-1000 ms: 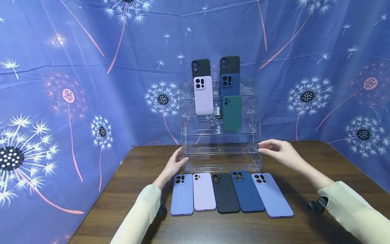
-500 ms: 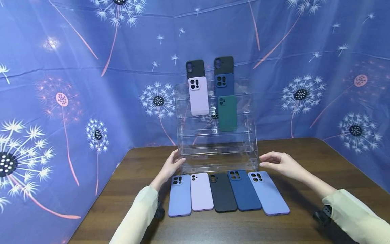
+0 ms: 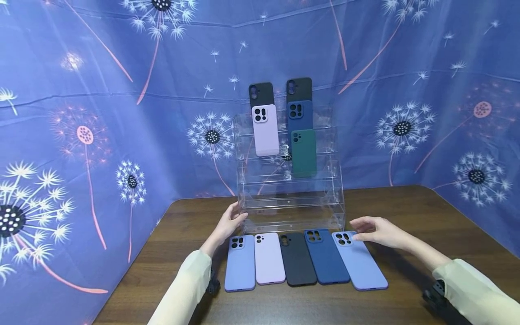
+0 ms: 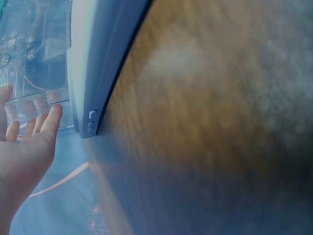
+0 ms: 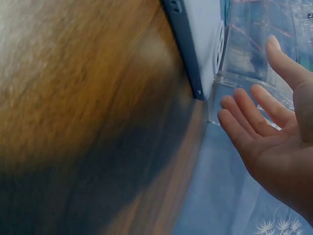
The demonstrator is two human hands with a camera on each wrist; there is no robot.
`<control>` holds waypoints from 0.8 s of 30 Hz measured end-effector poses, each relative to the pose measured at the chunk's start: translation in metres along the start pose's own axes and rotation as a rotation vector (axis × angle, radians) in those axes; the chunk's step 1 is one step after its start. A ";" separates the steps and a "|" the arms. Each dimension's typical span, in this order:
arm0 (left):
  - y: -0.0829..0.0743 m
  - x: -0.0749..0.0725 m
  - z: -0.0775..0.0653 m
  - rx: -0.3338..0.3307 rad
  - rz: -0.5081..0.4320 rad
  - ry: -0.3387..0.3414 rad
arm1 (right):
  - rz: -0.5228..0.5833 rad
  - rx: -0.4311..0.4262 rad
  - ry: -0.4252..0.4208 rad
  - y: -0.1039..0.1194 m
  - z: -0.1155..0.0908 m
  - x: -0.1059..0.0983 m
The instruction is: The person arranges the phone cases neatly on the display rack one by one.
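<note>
My left hand (image 3: 227, 223) is at the lower left side of a clear tiered display rack (image 3: 290, 225), fingers loosely extended against its plastic. In the left wrist view those fingertips (image 4: 53, 117) are reflected in it. My right hand (image 3: 379, 232) holds nothing; its relaxed fingers are spread, thumb over the top of the right-hand light blue phone case (image 3: 363, 266). Left of that case lie a dark blue phone case (image 3: 327, 257), a black one, a pale lilac phone case (image 3: 270, 259) and another light blue phone case (image 3: 240, 266), camera cutouts toward the rack.
On the rack's upper tiers stand a lilac phone case (image 3: 266, 133) before a black one, and a green phone case (image 3: 304, 153) before a blue and a black one. A blue dandelion-print cloth (image 3: 183, 149) hangs behind the wooden table (image 3: 162, 271).
My right hand has left the rack's right side and moved down and toward me, over the right light blue phone case. My left hand stays at the rack. The head view has shifted slightly.
</note>
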State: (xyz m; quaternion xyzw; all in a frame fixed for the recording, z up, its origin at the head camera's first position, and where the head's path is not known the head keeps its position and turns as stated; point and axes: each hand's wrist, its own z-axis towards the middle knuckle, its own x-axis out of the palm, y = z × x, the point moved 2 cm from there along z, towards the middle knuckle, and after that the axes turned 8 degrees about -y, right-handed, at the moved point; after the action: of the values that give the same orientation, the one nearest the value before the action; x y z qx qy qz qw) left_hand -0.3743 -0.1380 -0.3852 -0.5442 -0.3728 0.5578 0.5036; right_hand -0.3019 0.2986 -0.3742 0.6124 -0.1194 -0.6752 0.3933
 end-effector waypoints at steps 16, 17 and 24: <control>0.000 0.000 0.001 -0.018 -0.011 0.000 | -0.053 -0.002 0.061 -0.009 -0.004 0.013; 0.000 0.000 0.001 -0.020 -0.010 0.001 | -0.063 -0.002 0.066 -0.009 -0.004 0.014; 0.000 0.001 0.000 -0.030 -0.011 0.002 | -0.103 0.025 0.087 -0.010 -0.007 0.018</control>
State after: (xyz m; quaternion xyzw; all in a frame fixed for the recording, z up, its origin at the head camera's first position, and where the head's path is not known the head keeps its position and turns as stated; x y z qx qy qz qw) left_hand -0.3744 -0.1370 -0.3850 -0.5501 -0.3834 0.5491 0.4988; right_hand -0.2979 0.2955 -0.3956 0.6514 -0.0789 -0.6659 0.3551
